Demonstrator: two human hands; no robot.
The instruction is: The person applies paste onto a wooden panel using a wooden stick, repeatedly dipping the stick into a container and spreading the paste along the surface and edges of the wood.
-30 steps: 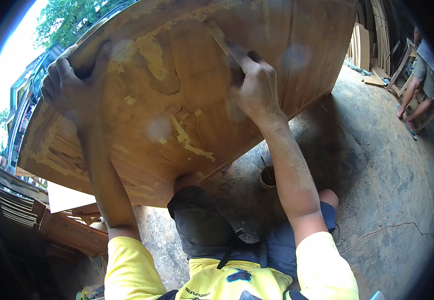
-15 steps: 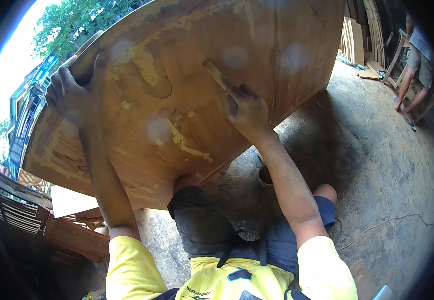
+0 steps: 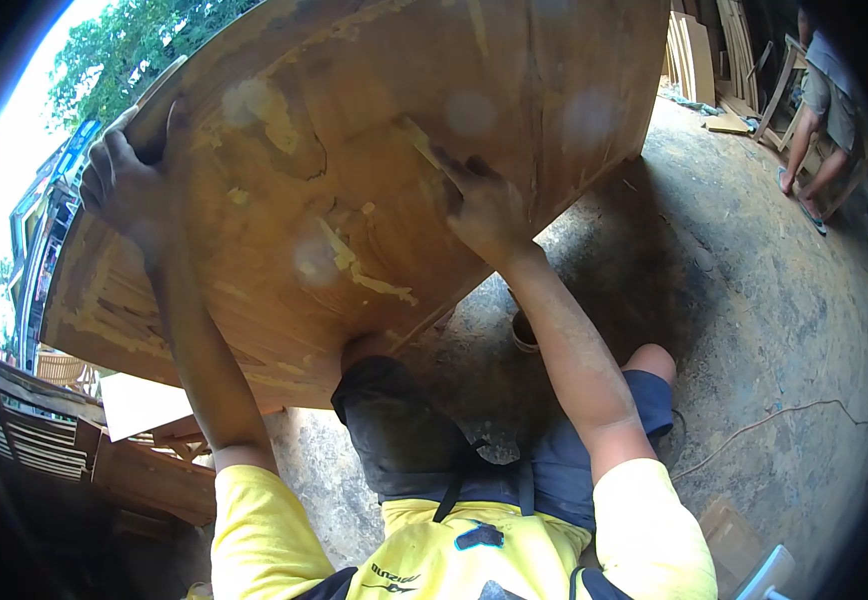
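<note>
A large tilted wooden panel (image 3: 434, 60) with a curved edge fills the upper middle of the view. Pale yellow filler patches (image 3: 359, 272) are smeared over its brown surface. My left hand (image 3: 129, 190) is wrapped round the curved edge at the upper left, the thumb lying on the face. In my right hand (image 3: 486, 212) is a thin flat scraper (image 3: 420, 140), its far end against the panel. The fingers partly hide its near end.
Partly behind my right forearm, a small pot (image 3: 525, 332) stands on the concrete floor (image 3: 754, 330). A cord (image 3: 754, 425) lies to the right. Another person's legs (image 3: 822, 140) show at the far right, near stacked boards (image 3: 689, 60). Slatted wooden furniture (image 3: 29, 420) stands at left.
The panel and both hands appear slightly further left in view, mostly from a shift of the camera. My right hand keeps the scraper against the panel; the left hand keeps its hold.
</note>
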